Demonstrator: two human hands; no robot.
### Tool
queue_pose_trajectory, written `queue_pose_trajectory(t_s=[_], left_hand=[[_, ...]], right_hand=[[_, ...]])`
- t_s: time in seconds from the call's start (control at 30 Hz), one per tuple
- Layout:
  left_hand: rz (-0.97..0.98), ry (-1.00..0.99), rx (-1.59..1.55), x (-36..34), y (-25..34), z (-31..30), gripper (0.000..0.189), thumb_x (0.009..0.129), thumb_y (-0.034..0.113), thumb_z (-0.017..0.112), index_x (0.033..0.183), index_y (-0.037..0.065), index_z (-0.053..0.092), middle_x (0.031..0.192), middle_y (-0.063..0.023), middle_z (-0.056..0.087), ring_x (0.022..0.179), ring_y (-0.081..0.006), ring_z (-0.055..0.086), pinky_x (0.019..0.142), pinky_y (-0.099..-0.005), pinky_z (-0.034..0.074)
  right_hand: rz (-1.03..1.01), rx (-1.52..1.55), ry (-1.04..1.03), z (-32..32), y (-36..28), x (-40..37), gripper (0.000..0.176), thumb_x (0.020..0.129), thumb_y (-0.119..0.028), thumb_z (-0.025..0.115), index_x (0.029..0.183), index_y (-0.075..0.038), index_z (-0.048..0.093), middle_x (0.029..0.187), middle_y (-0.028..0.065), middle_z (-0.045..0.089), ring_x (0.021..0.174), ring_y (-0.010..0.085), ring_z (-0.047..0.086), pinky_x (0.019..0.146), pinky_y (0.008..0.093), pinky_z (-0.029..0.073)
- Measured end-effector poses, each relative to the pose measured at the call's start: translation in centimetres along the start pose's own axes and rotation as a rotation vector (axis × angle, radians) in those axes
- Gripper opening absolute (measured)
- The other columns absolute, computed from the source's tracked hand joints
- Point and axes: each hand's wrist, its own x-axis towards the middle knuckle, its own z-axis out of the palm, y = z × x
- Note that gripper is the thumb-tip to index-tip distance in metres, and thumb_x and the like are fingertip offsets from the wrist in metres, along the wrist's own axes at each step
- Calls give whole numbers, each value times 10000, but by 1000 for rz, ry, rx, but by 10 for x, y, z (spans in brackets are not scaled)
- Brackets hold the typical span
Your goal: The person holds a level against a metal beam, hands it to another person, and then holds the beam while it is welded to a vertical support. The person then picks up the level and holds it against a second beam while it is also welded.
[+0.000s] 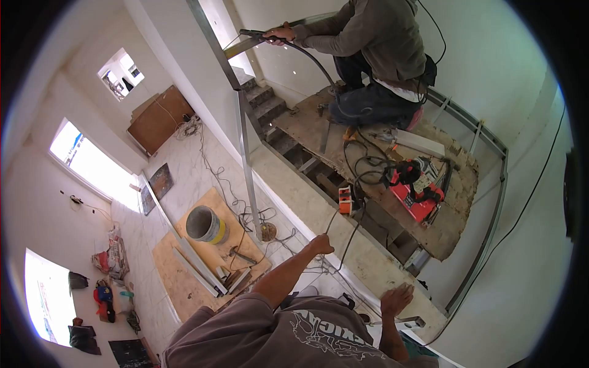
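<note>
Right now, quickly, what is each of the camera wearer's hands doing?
Left hand: closed, apparently holding a thin cable.
Right hand: open, resting on the ledge.

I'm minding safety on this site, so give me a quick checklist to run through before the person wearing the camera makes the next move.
1. Right hand supported: ok, spread open on the pale ledge.
2. Left hand has a firm grip: cannot tell; it is closed where the thin cord reaches it.
3. Floor cables tidy: not ok, loosely tangled.
4. Gaps beside the platform board covered: not ok, openings show.
5. Bucket upright: ok.
6. Red machine switched off: cannot tell.
</note>
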Motion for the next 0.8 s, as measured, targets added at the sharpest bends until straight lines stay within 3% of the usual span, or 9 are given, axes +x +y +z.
queue_pose_trajectory(t_s=[0.4, 0.6, 0.7, 0.8], left_hand=[[17, 70, -31, -8, 4, -3, 430, 646, 275, 644, 851, -103, 650, 974, -298, 640, 948, -389, 641, 832, -416, 526], [20, 30, -7, -3, 1, -1, 459, 655, 287, 645, 891, -106, 647, 1002, -301, 632, 966, -390, 633, 847, -415, 520], [28, -47, 13, 1, -3, 0, 653, 693, 365, 654, 1087, -137, 515, 1043, -306, 611, 1008, -398, 607, 868, -423, 496], [15, 35, -11, -10, 6, -7, 468, 661, 299, 646, 896, -106, 644, 1018, -301, 627, 981, -393, 626, 853, -418, 517]], right_hand=[[4, 0, 6, -2, -1, 1, 544, 810, -191, 519, 1273, 66, 394, 1364, 271, 345, 1325, 409, 279, 1083, 518, 226], [30, 7, -20, -4, -3, 1, 538, 821, -190, 517, 1278, 61, 385, 1371, 270, 336, 1331, 408, 265, 1084, 518, 221], [22, 10, -19, -5, -3, 2, 537, 821, -186, 520, 1279, 59, 382, 1376, 269, 331, 1336, 406, 259, 1084, 516, 221], [6, 5, -6, -2, -1, 1, 534, 823, -187, 520, 1278, 59, 384, 1374, 269, 335, 1335, 404, 262, 1084, 513, 221]])
